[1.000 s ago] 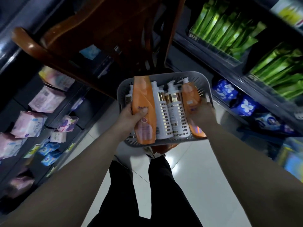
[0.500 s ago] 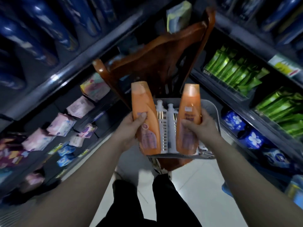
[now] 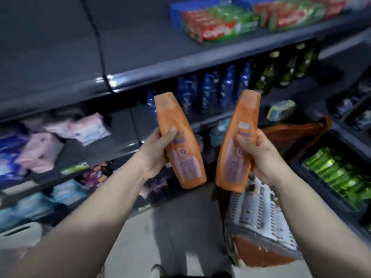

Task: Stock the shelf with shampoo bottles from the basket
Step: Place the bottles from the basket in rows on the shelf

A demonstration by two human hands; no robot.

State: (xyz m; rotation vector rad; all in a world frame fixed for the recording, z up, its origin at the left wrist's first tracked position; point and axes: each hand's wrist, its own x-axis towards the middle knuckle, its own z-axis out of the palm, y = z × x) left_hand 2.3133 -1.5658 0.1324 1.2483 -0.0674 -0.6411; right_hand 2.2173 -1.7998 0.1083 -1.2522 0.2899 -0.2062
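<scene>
You held 2 orange shampoo bottles up in front of the shelf [image 3: 180,63], 1 in each hand. Your left hand [image 3: 155,154] was clenched around the lower half of the left bottle [image 3: 178,137], thumb across its label, cap tilted up and to the left. Your right hand [image 3: 259,155] gripped the right bottle [image 3: 239,141] the same way, its cap leaning right. The 2 bottles stood near each other, apart, bases closer than caps. The grey basket [image 3: 259,235] sat low on the right, beneath your right wrist, with white bottles [image 3: 255,205] blurred inside. Blue bottles [image 3: 212,91] stood on the far shelf behind.
</scene>
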